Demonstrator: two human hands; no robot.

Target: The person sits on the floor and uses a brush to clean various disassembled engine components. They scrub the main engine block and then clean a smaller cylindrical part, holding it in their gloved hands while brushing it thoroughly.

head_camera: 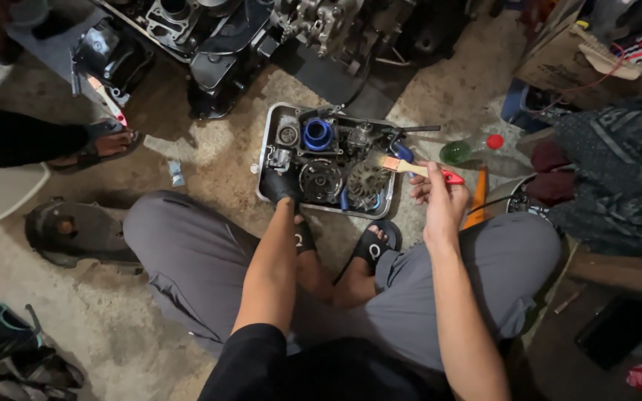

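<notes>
- Two hands work over our metal tray of engine parts.
- Our left hand, blackened, closes its fingers on a dark part at the tray's near corner.
- Our right hand clamps its fingers round a paintbrush, bristles over a finned wheel.

Paintbrush: wooden handle, red end, pale bristles pointing toward 9 o'clock, held level above the tray's 3 o'clock edge. Metal tray on floor, full of dark engine parts; black, grimy part at its 7 o'clock corner.

Shiny metal tray holds greasy metal parts; wooden-handled brush.
</notes>
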